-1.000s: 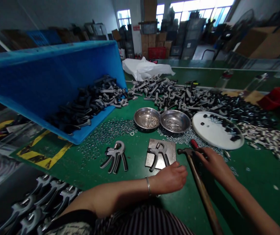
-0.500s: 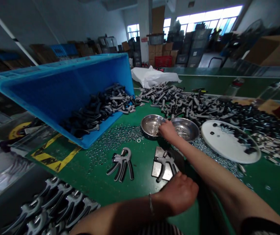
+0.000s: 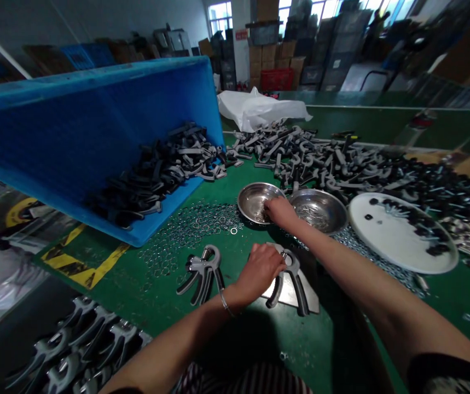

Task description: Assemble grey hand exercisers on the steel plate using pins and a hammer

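My left hand (image 3: pixel 261 269) is closed at the top left of a grey and black hand grip (image 3: pixel 295 269), which has a spring and two splayed handles. This grip lies on a metal plate (image 3: pixel 312 293); my fingers partly hide its head. My right hand (image 3: pixel 282 213) reaches into the left steel bowl (image 3: pixel 255 196), fingertips pinched down among small metal parts. What they hold, if anything, is hidden. A second hand grip (image 3: pixel 204 273) lies on the green table (image 3: pixel 152 317) just left of my left hand.
A tipped blue crate (image 3: pixel 136 109) spills grey handle parts at the left. Metal rings (image 3: pixel 185 230) lie in front of it. Another steel bowl (image 3: pixel 320 210) and a white plate (image 3: pixel 399 235) with black-headed bolts stand at the right. More hand grips (image 3: pixel 70 350) are stacked at lower left.
My left hand has moved up and left from the table's front to the hand grip on the plate. That grip sits slightly turned. My right hand stays in the left bowl.
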Available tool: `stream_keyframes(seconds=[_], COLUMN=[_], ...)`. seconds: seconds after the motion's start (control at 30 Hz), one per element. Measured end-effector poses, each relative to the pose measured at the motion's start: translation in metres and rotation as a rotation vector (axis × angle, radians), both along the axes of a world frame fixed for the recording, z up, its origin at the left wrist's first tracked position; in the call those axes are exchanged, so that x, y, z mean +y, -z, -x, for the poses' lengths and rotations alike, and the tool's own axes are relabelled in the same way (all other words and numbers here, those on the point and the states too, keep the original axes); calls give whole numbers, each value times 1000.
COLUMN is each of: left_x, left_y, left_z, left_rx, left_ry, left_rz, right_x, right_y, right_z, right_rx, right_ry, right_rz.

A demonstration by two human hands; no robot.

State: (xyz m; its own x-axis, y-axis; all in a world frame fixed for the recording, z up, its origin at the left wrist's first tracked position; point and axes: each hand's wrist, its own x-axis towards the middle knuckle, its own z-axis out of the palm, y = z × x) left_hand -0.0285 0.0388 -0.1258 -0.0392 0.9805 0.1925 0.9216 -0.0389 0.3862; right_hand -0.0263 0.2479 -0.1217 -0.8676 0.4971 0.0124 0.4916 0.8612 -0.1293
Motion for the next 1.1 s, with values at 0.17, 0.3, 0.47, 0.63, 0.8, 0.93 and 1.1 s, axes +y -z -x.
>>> stream_keyframes(seconds=[0.17,0.3,0.47,0.63,0.8,0.93,1.1], left_x=[2,0,-16,-36,-39,-39,-41], left_y=[13,15,12,12,15,13,12], left_z=[-7,-7,-1,-4,-13,-14,-17], left_rx=[179,252,317,389,385,383,361], left_ry=[23,35,172,203,124,124,120], left_rz=[-36,-80,-63,-34,-11,-16,-6], right_x=[-2,-8,-37,-79,-108,-117,-117], right_y=[-3,-20,-30,-14,-6,-11,-14], right_z=[2,-13,-95,-182,-204,-194,-185], right_rx=[170,364,505,517,487,501,488], right_ry=[65,103,140,245,258,243,197], right_rz=[157,338,581,685,772,858,803])
